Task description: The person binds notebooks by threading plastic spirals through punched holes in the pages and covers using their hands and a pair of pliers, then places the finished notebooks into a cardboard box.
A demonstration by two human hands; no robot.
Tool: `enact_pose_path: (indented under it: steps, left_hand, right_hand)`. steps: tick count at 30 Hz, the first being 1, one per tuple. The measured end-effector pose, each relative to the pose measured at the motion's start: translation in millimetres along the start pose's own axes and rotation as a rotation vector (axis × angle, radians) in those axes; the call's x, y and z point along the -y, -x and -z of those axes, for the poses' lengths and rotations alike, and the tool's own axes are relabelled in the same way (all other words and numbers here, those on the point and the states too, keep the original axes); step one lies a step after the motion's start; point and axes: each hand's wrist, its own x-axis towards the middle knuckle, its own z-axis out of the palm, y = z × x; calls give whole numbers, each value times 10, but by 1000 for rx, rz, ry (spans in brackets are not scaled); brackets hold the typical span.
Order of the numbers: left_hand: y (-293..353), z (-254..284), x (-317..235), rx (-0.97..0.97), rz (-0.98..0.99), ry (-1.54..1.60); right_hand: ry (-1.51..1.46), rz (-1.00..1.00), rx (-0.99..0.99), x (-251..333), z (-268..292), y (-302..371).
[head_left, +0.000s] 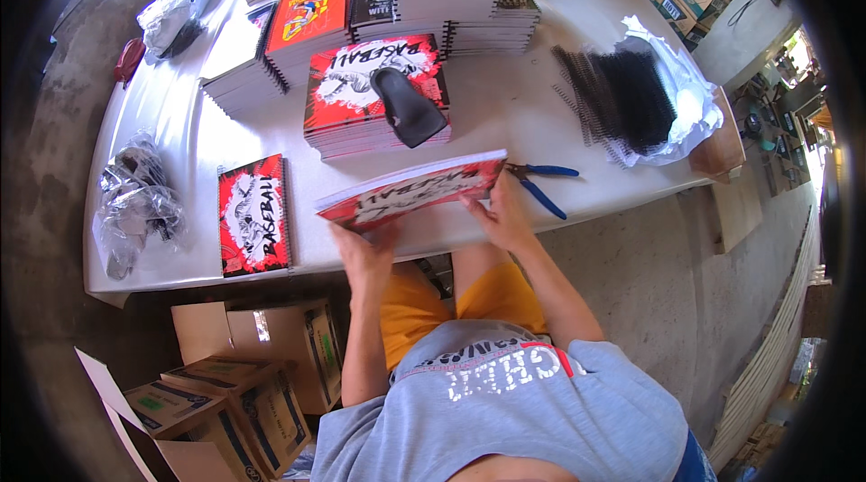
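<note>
Between both hands, above the table's front edge, a red-covered notebook (415, 189) is held tilted on its long side, its white page edges facing up. My left hand (365, 252) grips its lower left corner, the fingers partly hidden behind it. At the right end, my right hand (494, 219) holds it with the thumb on the cover. Just right of that hand lie blue-handled pliers (546, 186). A spiral-bound red notebook (253, 216) lies flat to the left. Beyond my hands is a stack of matching red books (329, 112), topped by a black curved object (406, 105).
Black spiral coils (627, 99) lie on white wrapping at the table's right. Stacked notebooks (442, 0) stand at the back, with an orange-covered pile (308, 18) beside them. Crumpled clear plastic (135, 198) sits at the left edge. Open cardboard boxes (244, 392) are on the floor at left.
</note>
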Motion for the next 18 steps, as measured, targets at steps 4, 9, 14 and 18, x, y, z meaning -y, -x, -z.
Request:
enact_pose_path:
  steps: [4, 9, 14, 18]
  left_hand:
    - [17, -75, -515, -465, -626, -405]
    - [-116, -323, -782, -152, -707, -678]
    - [-184, -308, -905, 39, -837, -461]
    - [-151, -392, -823, 39, -870, -449]
  right_hand:
    - [-234, -52, 77, 134, -179, 38]
    - [-314, 185, 421, 200, 244, -199]
    - [383, -107, -246, -658, 1470, -864]
    - [888, -387, -102, -1109, 1530, -1032]
